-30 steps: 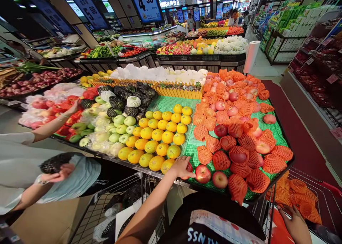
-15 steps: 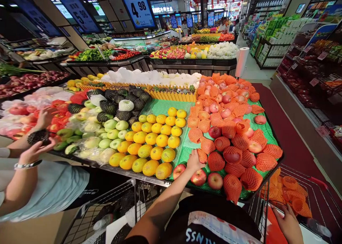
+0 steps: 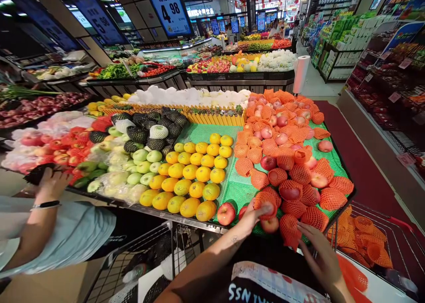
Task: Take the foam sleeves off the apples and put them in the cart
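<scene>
Head view: our left hand, half a second earlier farther left, had closed around net-sleeved apple near front edge of green-matted display. Our right hand had moved in from lower right, fingers apart, just beside orange foam sleeve; whether touching, we couldn't tell. Bare red apple lay well left, near oranges, same as before.

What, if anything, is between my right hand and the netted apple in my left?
Another orange net, at the front of the display, lies between your right hand and the netted apple in your left hand.
</scene>
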### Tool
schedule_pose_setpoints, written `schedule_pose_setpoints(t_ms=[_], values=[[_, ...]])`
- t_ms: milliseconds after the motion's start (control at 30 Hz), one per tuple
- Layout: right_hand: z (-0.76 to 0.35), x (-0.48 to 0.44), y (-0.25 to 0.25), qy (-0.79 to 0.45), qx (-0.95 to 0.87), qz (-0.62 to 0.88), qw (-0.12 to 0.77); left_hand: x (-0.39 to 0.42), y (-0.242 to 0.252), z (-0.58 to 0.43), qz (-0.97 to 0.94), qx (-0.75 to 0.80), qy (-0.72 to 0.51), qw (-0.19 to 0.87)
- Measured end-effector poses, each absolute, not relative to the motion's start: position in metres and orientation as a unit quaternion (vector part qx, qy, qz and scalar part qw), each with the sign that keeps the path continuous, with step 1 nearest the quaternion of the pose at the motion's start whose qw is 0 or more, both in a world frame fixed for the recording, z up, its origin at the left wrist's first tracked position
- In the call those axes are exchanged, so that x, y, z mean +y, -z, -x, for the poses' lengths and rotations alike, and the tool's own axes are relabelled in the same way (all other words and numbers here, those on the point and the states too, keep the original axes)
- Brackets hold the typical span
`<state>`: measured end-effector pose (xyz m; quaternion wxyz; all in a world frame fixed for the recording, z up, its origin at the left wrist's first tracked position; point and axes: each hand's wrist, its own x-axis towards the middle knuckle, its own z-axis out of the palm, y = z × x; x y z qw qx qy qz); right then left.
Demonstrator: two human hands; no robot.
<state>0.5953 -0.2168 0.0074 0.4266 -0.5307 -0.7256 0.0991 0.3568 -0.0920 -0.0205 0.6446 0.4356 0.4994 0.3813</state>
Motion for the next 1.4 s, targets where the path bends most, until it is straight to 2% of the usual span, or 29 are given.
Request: schedule_pose_setpoints(t_ms=[167, 467, 567, 767, 900, 1067, 1267, 1400], values=[[-0.547, -0.177, -0.032, -0.143, -0.746, 0.489, 0.429, -0.103, 0.012, -0.379, -0.373, 0.487, -0.376, 0.694], [-0.534, -0.161, -0.004, -0.175, -0.668, 0.569, 0.446, -0.11, 0.02, -0.376, -0.327, 0.49, -0.44, 0.677], [-0.538, -0.162, -0.001, -0.2, -0.624, 0.582, 0.481, -0.111, 0.023, -0.376, -0.351, 0.514, -0.435, 0.651], [-0.552, -0.168, 0.003, -0.364, -0.448, 0.57, 0.585, -0.111, 0.009, -0.38, -0.445, 0.462, -0.459, 0.615], [-0.555, -0.172, 0.01, -0.357, -0.397, 0.561, 0.633, -0.113, 0.0, -0.38, -0.46, 0.454, -0.456, 0.612], [-0.554, -0.175, 0.019, -0.298, -0.464, 0.583, 0.597, -0.12, -0.004, -0.379, -0.488, 0.466, -0.468, 0.57], [-0.554, -0.173, 0.027, -0.4, -0.37, 0.61, 0.575, -0.115, -0.011, -0.37, -0.559, 0.464, -0.44, 0.527], [-0.564, -0.177, 0.022, -0.496, -0.272, 0.595, 0.571, -0.085, -0.019, -0.35, -0.504, 0.57, -0.502, 0.411]])
